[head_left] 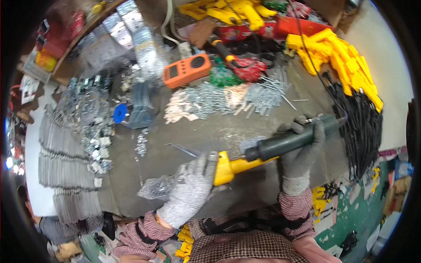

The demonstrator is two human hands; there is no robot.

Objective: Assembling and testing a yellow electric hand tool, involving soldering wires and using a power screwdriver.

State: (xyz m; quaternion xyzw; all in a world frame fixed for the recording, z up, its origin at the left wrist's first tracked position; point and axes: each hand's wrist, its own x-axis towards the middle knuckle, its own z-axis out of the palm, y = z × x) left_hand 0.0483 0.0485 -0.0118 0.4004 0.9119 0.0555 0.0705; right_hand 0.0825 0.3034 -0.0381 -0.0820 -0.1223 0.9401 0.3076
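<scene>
My left hand (193, 182), in a grey knitted glove, is closed on a yellow plastic housing (223, 170) with a long handle pointing right. Past the glove's left side a thin grey metal strip (184, 150) juts out; whether it belongs to the housing I cannot tell. My right hand (302, 160), also gloved, is wrapped round a dark electric screwdriver (280, 145) lying almost level. Its bit points left and meets the side of the housing or comes very close to it. A crumpled clear plastic bag (156, 187) lies beside my left hand.
Behind my hands are piles of metal pins (204, 100) and an orange meter-like device (187, 70). Stacked grey metal strips (66, 171) and small metal parts (98, 147) fill the left. Yellow housings (346, 57) and black cables (362, 127) lie right.
</scene>
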